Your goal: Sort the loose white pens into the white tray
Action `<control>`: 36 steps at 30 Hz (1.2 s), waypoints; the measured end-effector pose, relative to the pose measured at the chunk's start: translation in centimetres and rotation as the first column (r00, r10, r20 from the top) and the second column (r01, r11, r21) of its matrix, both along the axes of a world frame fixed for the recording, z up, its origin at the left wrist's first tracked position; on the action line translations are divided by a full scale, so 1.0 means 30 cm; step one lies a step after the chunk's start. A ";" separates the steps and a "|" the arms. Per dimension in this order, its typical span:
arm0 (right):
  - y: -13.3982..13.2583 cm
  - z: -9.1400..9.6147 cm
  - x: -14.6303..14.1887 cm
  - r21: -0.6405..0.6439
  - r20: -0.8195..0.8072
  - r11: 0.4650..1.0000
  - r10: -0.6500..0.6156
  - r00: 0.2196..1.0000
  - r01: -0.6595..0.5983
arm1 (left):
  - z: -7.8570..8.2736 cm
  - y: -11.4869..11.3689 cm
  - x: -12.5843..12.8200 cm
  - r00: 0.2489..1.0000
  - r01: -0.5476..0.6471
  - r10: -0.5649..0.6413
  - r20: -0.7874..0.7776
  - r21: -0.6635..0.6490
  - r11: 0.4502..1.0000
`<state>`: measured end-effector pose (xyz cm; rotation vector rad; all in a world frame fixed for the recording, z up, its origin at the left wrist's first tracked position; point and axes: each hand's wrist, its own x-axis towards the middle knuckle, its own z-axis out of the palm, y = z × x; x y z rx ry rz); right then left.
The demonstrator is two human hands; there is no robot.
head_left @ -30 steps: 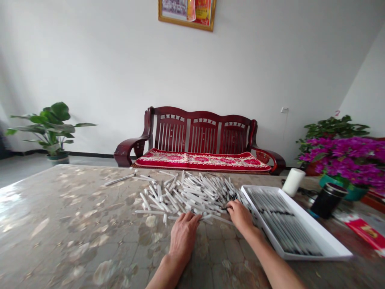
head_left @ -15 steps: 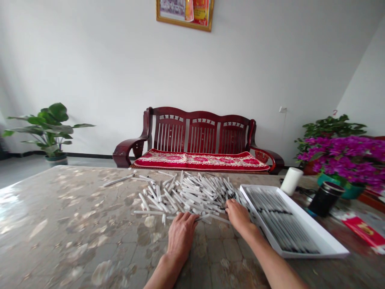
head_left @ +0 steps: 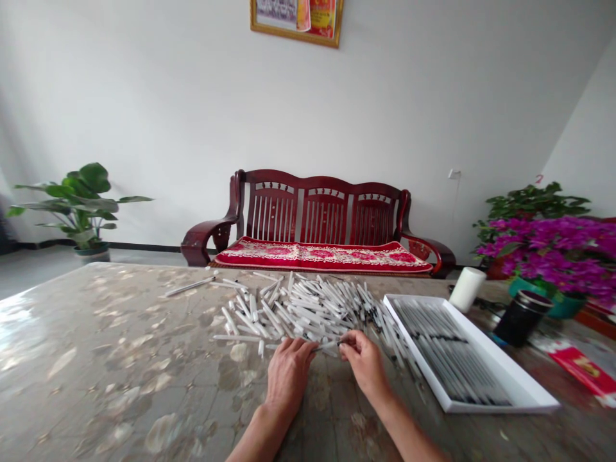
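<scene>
A heap of white pens and pen caps lies on the patterned table. My left hand rests at the near edge of the heap, fingers curled around one white pen. My right hand sits just right of it, fingertips pinched on the other end of that same pen. A white tray filled with rows of assembled pens stands to the right of my right hand.
A white cup and a black cup stand behind the tray, with a red packet at the far right. Purple flowers, a wooden bench and a potted plant are beyond the table.
My right hand has moved left from the tray's edge to meet my left hand, and both now pinch one pen between them.
</scene>
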<state>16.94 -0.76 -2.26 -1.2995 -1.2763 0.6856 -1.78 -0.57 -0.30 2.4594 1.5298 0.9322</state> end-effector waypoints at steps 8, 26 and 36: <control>-0.008 0.004 -0.006 0.038 0.003 0.999 -0.002 1.000 0.002 | -0.003 0.004 -0.001 1.000 0.010 -0.010 0.001 0.002 1.000; -0.002 -0.015 0.016 -0.034 0.003 0.995 0.089 0.996 -0.089 | -0.006 0.002 -0.005 0.999 0.041 -0.041 -0.022 -0.008 0.999; -0.059 0.043 0.014 0.040 0.419 0.998 0.034 0.907 -0.056 | -0.017 0.002 0.003 0.997 0.080 -0.079 -0.010 0.077 0.994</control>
